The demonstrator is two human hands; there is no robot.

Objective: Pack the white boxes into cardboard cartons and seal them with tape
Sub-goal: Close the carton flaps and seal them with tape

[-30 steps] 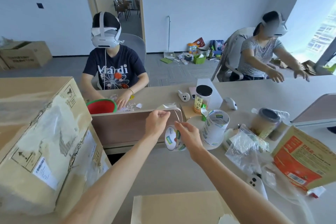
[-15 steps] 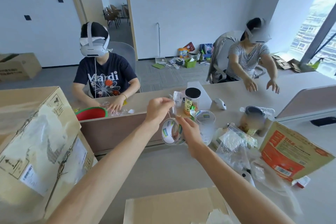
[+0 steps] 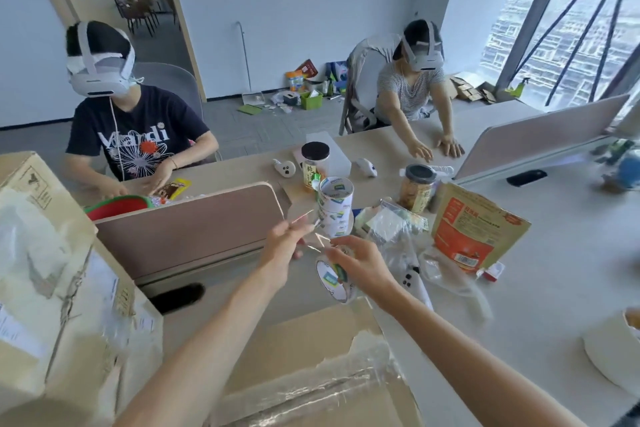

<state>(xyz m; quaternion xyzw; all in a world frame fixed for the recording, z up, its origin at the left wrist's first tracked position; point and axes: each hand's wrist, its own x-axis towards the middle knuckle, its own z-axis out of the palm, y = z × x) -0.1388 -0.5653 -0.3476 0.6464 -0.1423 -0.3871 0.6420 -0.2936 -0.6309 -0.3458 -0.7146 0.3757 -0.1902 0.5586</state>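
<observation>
The fingers of the left hand are pressed together, pinching the free end of a clear tape strip. The fingers of the right hand are curled round the tape roll, which is held on edge in the air. The strip runs between the two hands. The roll hangs just above the far edge of the cardboard carton, whose top flaps carry clear tape. A stack of tape rolls stands on the desk beyond the hands. A large carton stands at the left.
</observation>
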